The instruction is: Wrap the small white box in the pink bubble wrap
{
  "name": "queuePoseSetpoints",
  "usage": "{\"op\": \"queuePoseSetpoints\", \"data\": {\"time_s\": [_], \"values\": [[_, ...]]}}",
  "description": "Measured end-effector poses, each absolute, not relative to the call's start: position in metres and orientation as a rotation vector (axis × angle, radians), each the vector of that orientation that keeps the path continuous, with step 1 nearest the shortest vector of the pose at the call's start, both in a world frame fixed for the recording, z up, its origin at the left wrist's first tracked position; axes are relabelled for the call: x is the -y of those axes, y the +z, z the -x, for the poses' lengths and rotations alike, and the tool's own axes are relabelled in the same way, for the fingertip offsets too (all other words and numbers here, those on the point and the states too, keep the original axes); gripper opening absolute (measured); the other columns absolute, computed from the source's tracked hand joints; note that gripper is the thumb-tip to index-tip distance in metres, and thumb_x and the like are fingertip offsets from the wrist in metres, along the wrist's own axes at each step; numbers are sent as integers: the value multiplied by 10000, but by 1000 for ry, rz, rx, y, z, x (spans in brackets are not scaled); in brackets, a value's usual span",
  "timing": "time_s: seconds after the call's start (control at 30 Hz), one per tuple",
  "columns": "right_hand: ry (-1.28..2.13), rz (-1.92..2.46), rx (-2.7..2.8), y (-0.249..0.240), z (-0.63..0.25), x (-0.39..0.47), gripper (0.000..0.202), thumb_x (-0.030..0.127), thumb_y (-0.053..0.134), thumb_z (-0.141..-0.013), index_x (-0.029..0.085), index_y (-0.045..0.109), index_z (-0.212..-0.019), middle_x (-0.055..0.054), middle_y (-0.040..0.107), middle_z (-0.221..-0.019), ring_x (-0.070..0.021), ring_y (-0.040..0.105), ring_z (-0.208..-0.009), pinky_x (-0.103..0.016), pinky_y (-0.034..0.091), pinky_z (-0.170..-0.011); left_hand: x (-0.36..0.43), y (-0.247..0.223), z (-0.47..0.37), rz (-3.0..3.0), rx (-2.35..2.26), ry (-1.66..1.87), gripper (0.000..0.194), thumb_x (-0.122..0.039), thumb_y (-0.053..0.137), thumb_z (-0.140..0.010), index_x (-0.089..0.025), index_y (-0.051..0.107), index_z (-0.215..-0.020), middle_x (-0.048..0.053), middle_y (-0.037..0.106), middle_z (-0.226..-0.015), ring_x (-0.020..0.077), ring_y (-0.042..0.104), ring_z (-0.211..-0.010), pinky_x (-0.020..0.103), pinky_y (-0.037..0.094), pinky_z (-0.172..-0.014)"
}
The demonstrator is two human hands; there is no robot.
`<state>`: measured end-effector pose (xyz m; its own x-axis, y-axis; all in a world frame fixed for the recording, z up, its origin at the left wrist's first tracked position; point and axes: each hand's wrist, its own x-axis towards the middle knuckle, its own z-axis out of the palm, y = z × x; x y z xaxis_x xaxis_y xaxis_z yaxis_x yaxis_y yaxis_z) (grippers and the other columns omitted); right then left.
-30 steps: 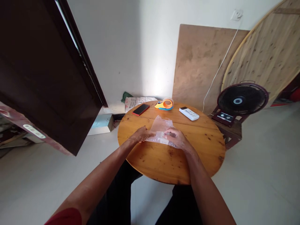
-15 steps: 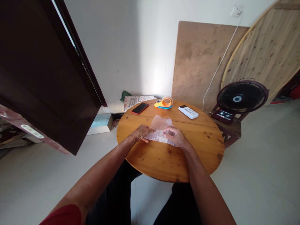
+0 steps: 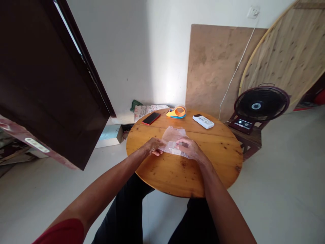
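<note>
A clear sheet of bubble wrap [image 3: 175,135] lies on the round wooden table [image 3: 162,176], its near part folded over something pale and flat that I cannot make out. My left hand [image 3: 153,146] pinches the wrap's left edge between thumb and fingers. From the right, my right hand [image 3: 189,147] rests on the folded part, fingers curled, thumb and fingertips pressed together on the plastic.
Along the table's far side are a phone [image 3: 151,118] with a red edge, an orange and blue tape dispenser [image 3: 177,112] and a white remote-like device [image 3: 203,121]. A fan [image 3: 261,105] stands on a stool to the right. A dark door [image 3: 48,74] is at left.
My left fingers have closed more on the wrap's left edge, and the folded part has shifted slightly. My right hand stays nearly in place.
</note>
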<state>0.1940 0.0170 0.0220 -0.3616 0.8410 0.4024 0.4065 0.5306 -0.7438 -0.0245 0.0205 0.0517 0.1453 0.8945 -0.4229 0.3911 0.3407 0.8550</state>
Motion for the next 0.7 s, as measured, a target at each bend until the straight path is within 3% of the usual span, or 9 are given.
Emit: {"op": "queuePoseSetpoints", "data": {"time_s": [0.23,0.7], "values": [[683,1036,1979,27,-194,-14,157,339,610,-788,226,686,-866,-34,680,-968,-183,608,-921,-301,443,-838,-21,50,11,-1277,-1584,569,91,-188,596,-762,-99,614,-757,18,640,-605,74,558,-446,154,410,-420],[685,1053,1974,23,-193,-18,159,321,610,-771,221,689,-866,-40,675,-978,-185,609,-906,-306,450,-832,-26,54,-11,-1287,-1477,637,125,-234,559,-775,-116,583,-743,4,598,-520,92,558,-456,194,493,-473]]}}
